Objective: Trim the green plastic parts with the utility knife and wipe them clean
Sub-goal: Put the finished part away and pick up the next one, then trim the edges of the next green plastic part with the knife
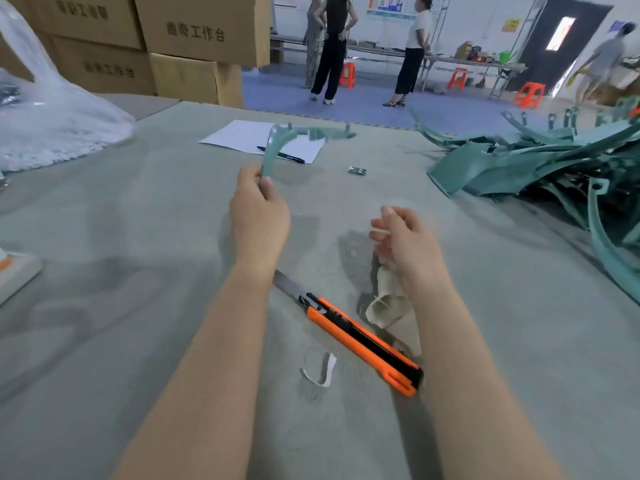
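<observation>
My left hand [259, 209] grips the near end of a curved green plastic part [277, 142] and holds it up above the grey table [138, 237]; the part looks blurred. Lower down and to the right, my right hand [401, 237] holds a beige cloth [388, 303] that hangs from under its palm, fingers loosely curled. An orange and black utility knife [360, 337] lies on the table between my forearms with its blade out, pointing to the upper left.
A heap of green plastic parts [540, 164] fills the table's right side. White paper [242, 136] with a black pen [287, 155] lies at the far edge, a clear plastic bag [52, 126] at left, cardboard boxes [194, 32] behind. People stand in the background.
</observation>
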`<state>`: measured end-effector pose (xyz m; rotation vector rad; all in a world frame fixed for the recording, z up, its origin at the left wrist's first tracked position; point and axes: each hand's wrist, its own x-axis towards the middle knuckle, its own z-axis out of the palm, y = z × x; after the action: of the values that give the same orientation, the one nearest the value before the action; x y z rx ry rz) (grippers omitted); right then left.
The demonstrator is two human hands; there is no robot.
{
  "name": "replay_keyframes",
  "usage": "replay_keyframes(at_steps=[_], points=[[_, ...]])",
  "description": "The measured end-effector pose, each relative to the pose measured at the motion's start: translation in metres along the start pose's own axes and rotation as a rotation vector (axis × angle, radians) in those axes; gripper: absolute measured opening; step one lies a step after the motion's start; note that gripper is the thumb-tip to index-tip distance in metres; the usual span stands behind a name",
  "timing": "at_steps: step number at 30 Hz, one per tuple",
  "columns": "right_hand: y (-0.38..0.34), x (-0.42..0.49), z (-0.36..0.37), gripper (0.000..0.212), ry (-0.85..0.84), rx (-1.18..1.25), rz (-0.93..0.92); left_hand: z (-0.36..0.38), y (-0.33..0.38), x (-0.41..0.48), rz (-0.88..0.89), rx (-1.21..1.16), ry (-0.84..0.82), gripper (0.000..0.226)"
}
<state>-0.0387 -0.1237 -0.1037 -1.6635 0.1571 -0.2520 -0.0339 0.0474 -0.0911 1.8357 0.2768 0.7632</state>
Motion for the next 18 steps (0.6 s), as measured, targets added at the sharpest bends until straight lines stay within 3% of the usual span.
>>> replay_keyframes(at_steps=[4,7,10,14,16,18], points=[[0.001,-0.001,-0.018,0.059,0.24,-0.048,-0.146,-0.013,0.033,-0.009,-0.093,-0.247,-0.091,0.028],[0.003,-0.002,-0.034,0.081,0.259,-0.235,-0.271,-0.022,0.05,-0.025,-0.088,-0.299,-0.253,0.031],[0.004,-0.002,-0.045,0.068,0.117,-0.413,-0.357,-0.034,0.065,-0.031,-0.022,-0.314,-0.318,0.025],[0.002,-0.009,-0.039,0.05,-0.169,-0.315,-0.383,-0.047,0.095,-0.033,0.029,-0.322,-0.319,0.023],[0.003,-0.008,-0.031,0.038,-0.107,-0.346,-0.439,-0.05,0.108,-0.038,0.064,-0.378,-0.391,0.023],[0.002,-0.007,-0.028,0.01,0.078,-0.336,-0.469,-0.053,0.116,-0.043,0.079,-0.52,-0.548,0.037]])
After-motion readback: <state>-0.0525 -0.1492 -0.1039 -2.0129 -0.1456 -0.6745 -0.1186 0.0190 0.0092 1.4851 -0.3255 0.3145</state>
